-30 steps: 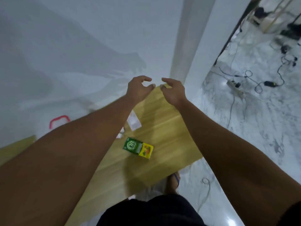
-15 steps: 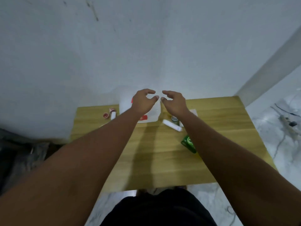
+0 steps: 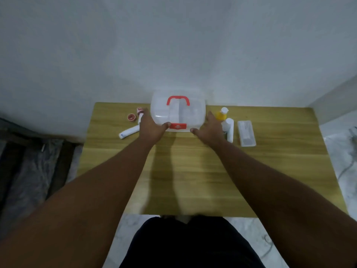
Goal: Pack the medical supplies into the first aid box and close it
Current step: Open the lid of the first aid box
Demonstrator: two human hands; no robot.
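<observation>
A closed translucent white first aid box (image 3: 193,111) with a red handle and red front latch stands at the table's far edge. My left hand (image 3: 152,127) rests against its left front corner, thumb on the front edge. My right hand (image 3: 209,128) is spread just off its right front corner. Neither hand holds anything. Left of the box lie a white tube (image 3: 128,132), a small red cap (image 3: 131,117) and a red-topped stick (image 3: 139,113). To the right stand a yellow bottle (image 3: 222,114) and a white bottle (image 3: 229,128), then a flat clear pack (image 3: 246,133).
The wooden table (image 3: 193,171) stands against a white wall (image 3: 173,45). Marble floor shows at the right and below the table's near edge. Dark plastic-covered items lie on the floor at the left.
The view has swung from the table's right end to face the box. My hands have dropped from mid-air and spread to the box's front corners. The green carton is out of sight.
</observation>
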